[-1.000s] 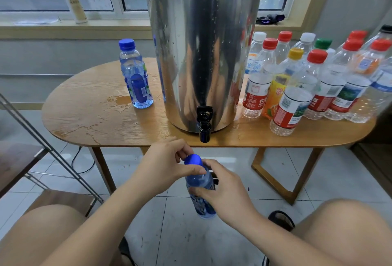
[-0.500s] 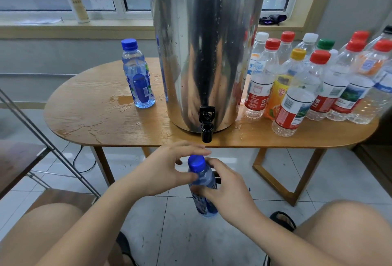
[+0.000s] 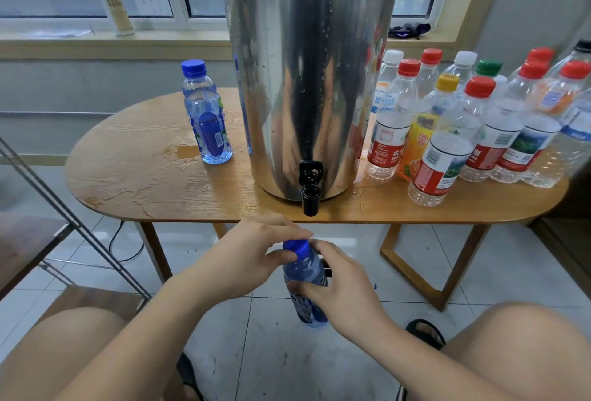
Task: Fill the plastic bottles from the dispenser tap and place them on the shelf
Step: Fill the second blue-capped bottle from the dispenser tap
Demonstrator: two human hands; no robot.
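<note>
A blue plastic bottle (image 3: 306,276) is held upright below the table edge, under the black tap (image 3: 310,187) of the steel dispenser (image 3: 308,80). My right hand (image 3: 343,292) grips its body. My left hand (image 3: 249,256) pinches the blue cap (image 3: 295,247) on its neck. A second blue bottle (image 3: 207,114) with its cap on stands on the wooden table (image 3: 144,176), left of the dispenser. Several capped bottles (image 3: 447,138) with red, yellow, white and green lids stand to the right.
Water is spilled on the table around the left bottle. A metal-framed shelf (image 3: 48,260) with dark wooden boards stands at the lower left. A pump bottle (image 3: 113,5) is on the window sill. My bare knees fill the bottom corners.
The cap came down onto the bottle neck and my left hand has turned on it. The bottle stayed below the tap.
</note>
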